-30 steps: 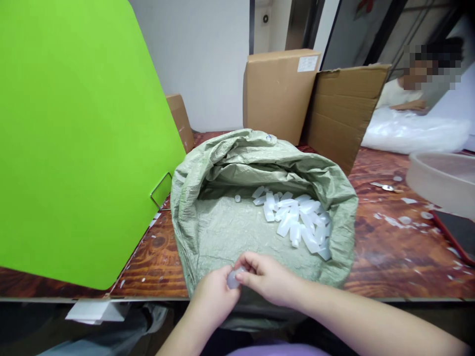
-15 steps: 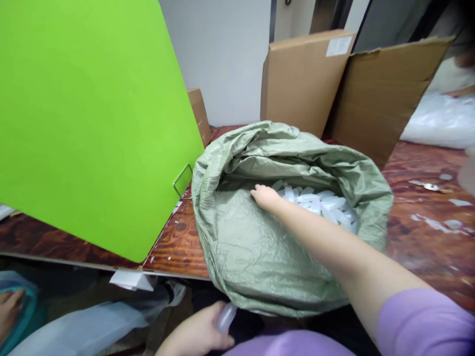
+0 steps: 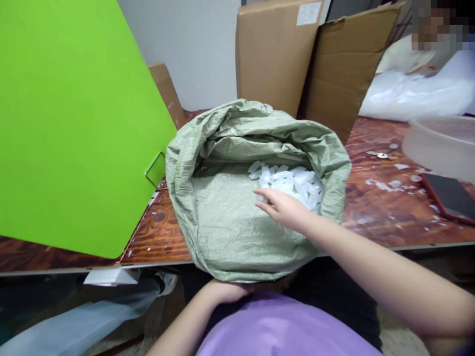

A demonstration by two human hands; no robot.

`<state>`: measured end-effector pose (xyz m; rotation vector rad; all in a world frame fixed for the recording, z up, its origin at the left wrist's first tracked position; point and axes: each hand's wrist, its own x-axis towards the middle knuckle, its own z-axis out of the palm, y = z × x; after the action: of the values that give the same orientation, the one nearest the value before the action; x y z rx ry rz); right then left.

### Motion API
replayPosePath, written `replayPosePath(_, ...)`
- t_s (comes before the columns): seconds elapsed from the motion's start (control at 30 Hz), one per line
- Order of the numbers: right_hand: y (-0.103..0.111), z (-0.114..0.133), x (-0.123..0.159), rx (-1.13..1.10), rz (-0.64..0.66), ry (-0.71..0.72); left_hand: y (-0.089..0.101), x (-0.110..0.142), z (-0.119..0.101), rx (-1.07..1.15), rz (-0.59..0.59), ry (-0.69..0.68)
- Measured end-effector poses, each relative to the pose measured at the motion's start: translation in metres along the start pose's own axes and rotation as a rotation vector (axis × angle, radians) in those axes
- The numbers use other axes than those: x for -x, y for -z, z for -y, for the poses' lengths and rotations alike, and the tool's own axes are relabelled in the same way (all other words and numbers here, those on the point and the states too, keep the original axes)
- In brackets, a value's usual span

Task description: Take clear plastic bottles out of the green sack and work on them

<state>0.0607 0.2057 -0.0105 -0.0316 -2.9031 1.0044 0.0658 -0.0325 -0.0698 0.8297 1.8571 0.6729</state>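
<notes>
A green woven sack (image 3: 226,232) with its mouth rolled back sits at the front edge of the table. Inside it, toward the right, is a heap of small translucent white plastic pieces (image 3: 284,180). My right hand (image 3: 280,207) is over the sack's opening, at the near left side of the heap. Its thumb and fingers are apart; a pale patch shows between them, too faint to identify. My left hand (image 3: 232,291) is low beneath the sack's near rim, close to my lap. The sack hides its fingers and anything in them.
A bright green board (image 3: 85,123) leans on the left, a wire loop at its edge. Behind stand cardboard boxes (image 3: 274,54). At right are a translucent tub (image 3: 438,143), a phone (image 3: 451,198), keys (image 3: 378,155) and white scraps. Another person is beyond, near clear plastic (image 3: 415,94).
My view has shifted, so the sack appears farther left and higher. My right hand has moved nearer the heap with fingers spread. My left hand, earlier holding a translucent plastic piece, is now under the rim.
</notes>
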Motion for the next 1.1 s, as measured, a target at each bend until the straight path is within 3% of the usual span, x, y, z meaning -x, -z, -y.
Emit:
replayPosePath(0.1,-0.002,-0.030,0.039,-0.266,-0.141,-0.189,0.020,0.025,-0.036,-0.279,0.255,-0.013)
replayPosePath(0.13,-0.005,-0.039,0.049,-0.382,-0.224,-0.226,0.027,0.027,-0.051,-0.276,0.269,-0.064)
replayPosePath(0.2,-0.011,-0.052,0.065,-0.467,-0.386,-0.291,0.037,0.016,-0.082,-0.158,0.140,-0.176)
replayPosePath(0.27,-0.017,-0.055,0.075,-0.422,-0.486,-0.322,0.045,-0.016,-0.107,-0.138,-0.172,-0.144)
replayPosePath(0.3,-0.018,-0.055,0.077,-0.392,-0.500,-0.320,0.047,-0.038,-0.116,-0.239,-0.330,-0.122)
replayPosePath(0.37,-0.019,-0.052,0.081,-0.396,-0.486,-0.290,0.050,-0.085,-0.128,-0.512,-0.535,-0.093)
replayPosePath(0.5,-0.018,-0.053,0.088,-0.486,-0.450,-0.326,0.052,-0.156,-0.133,-0.626,-0.584,-0.040)
replayPosePath(0.6,-0.015,-0.056,0.096,-0.475,-0.435,-0.335,0.056,-0.172,-0.132,-0.659,-0.556,-0.015)
replayPosePath(0.7,-0.011,-0.056,0.101,-0.461,-0.416,-0.310,0.064,-0.162,-0.129,-0.679,-0.516,0.027)
replayPosePath(0.8,-0.009,-0.053,0.099,-0.504,-0.420,-0.320,0.067,-0.135,-0.128,-0.686,-0.498,0.041)
replayPosePath(0.93,-0.007,-0.046,0.090,-0.563,-0.435,-0.251,0.054,-0.090,-0.124,-0.580,-0.381,-0.065)
replayPosePath(1.1,0.010,-0.023,0.083,-0.591,-0.069,0.008,0.045,-0.052,-0.110,-0.104,-0.193,-0.115)
